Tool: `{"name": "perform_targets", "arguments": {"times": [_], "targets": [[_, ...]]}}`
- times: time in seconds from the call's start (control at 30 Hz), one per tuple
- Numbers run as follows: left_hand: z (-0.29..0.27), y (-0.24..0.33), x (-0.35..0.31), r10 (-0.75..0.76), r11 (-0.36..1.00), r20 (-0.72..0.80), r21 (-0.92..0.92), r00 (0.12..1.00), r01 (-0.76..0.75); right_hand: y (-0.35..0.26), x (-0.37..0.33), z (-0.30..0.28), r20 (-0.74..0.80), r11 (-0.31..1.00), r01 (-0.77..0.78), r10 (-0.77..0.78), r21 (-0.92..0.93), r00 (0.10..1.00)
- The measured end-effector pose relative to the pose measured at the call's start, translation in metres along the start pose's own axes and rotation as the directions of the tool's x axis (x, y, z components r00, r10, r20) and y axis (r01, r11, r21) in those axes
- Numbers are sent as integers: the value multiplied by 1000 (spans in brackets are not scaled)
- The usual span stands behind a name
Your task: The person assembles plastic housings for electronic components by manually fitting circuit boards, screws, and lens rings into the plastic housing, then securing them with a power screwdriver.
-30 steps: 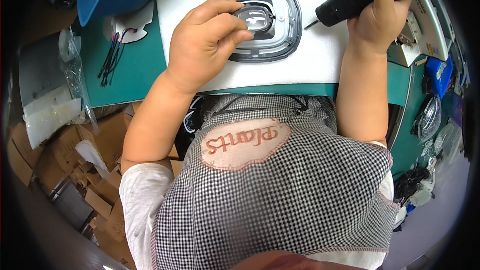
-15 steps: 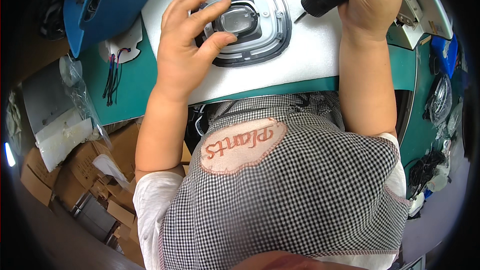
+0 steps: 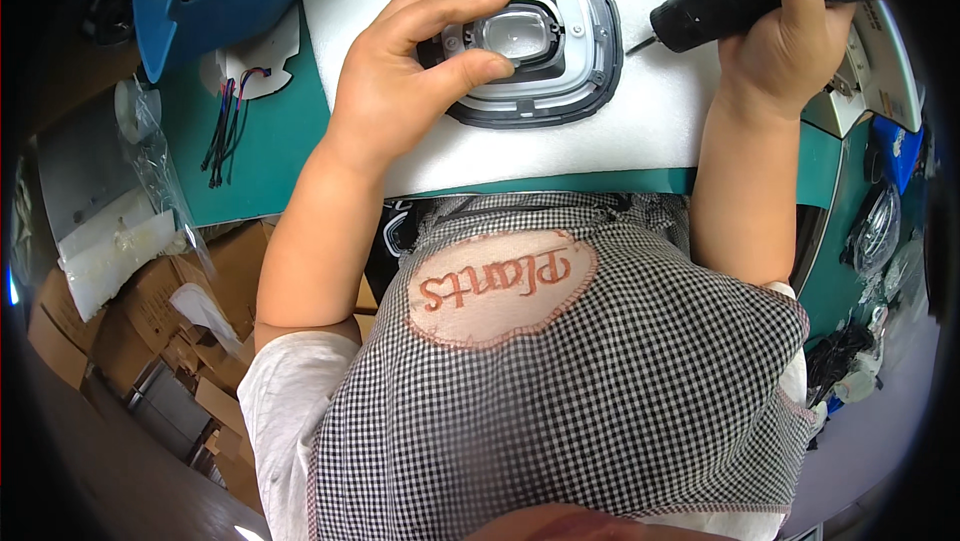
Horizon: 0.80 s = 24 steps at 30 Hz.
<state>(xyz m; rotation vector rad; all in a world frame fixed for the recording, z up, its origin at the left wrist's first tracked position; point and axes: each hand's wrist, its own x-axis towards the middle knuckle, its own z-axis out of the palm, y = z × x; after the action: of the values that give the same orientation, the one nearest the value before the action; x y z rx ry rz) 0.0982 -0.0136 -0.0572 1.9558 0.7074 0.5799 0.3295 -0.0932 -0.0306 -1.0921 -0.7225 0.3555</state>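
An oval grey-and-white housing (image 3: 585, 56) with a black rim lies on white foam sheeting. In its middle sits a clear lens unit (image 3: 519, 35) with a dark frame. My left hand (image 3: 405, 66) reaches over the housing's left side, thumb at the lens unit's lower edge and fingers at its upper edge. To the right, my right hand (image 3: 780, 56) is wrapped round a black electric screwdriver (image 3: 695, 23). Its thin bit points down and left, close to the housing's right rim, and appears apart from it.
A green mat (image 3: 270, 141) lies under the white foam sheet (image 3: 430, 171). Thin dark cables (image 3: 228, 131) rest at left near a blue bin (image 3: 175, 11). A white device (image 3: 880, 71) stands at right, beside bagged parts (image 3: 880, 231). Cardboard boxes (image 3: 150, 321) lie lower left.
The housing has shifted right, with my left hand still at its lens unit. My right hand and the screwdriver have moved right too; the bit still points toward the housing's right side.
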Motion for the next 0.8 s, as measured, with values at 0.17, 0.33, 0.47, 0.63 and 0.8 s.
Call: {"name": "perform_targets", "arguments": {"times": [0.17,0.33,0.47,0.63,0.8], "targets": [[2,-3,-1,-12,998,0,-58,1000,12,-5,-2,5,-63,998,-58,55,-40,996],[-3,-7,6,-12,999,58,-40,998,15,-2,-2,-1,-36,998,-57,56,-3,998],[-4,-8,9,29,997,115,69,993,-37,0,-1,-3,-6,997,-63,63,-54,998],[-7,-5,2,69,989,49,130,996,-75,24,13,-22,166,952,-49,-2,303,986],[-6,-8,-3,160,963,5,220,987,-157,19,8,-24,168,950,-99,51,296,984]]}}
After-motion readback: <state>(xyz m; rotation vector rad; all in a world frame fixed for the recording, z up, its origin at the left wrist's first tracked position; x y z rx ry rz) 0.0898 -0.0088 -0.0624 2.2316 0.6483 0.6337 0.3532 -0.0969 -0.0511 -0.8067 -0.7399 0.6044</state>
